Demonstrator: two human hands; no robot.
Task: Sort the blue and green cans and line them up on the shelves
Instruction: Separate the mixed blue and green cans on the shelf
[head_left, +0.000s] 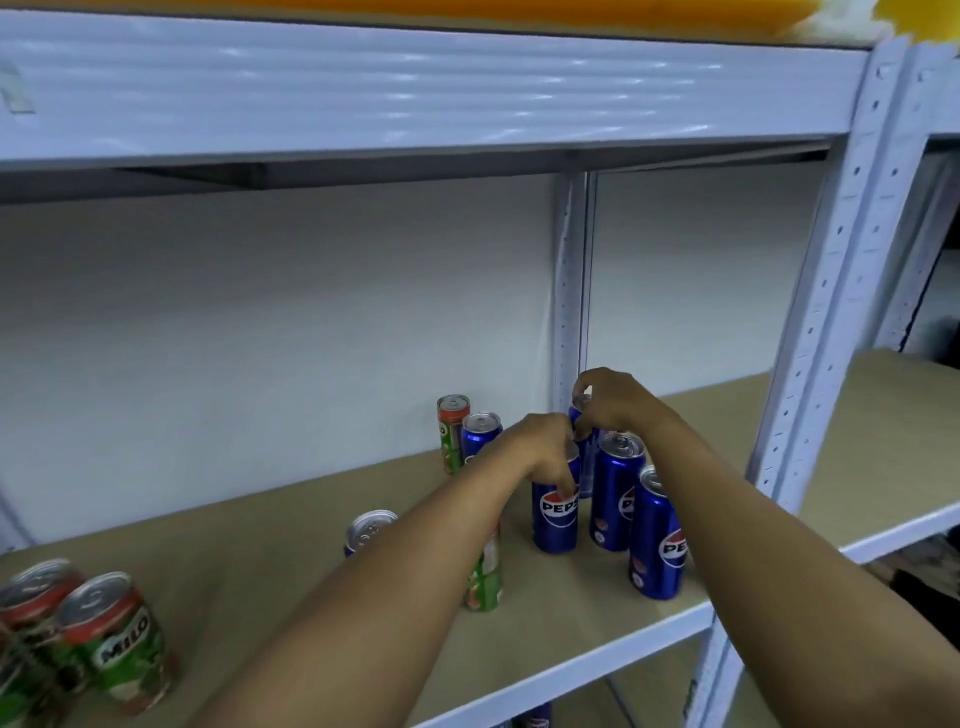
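Several blue Pepsi cans stand upright at the right end of the shelf board (291, 582). My left hand (545, 452) grips the top of one blue can (555, 519). My right hand (613, 400) holds the top of a rear blue can (586, 467) close to the back upright. Two more blue cans (615, 499) (655, 540) stand in a row toward the front edge. Another blue can (480, 434) and a green can (451, 434) stand behind my left arm. A green can (485, 577) and a blue can (366, 530) are partly hidden by that arm.
Two green Milo cans (117, 639) (31, 618) stand at the shelf's left front. A white metal post (826, 291) bounds the shelf on the right, with another shelf bay (883, 447) beyond it. An upper shelf beam (415, 93) hangs overhead.
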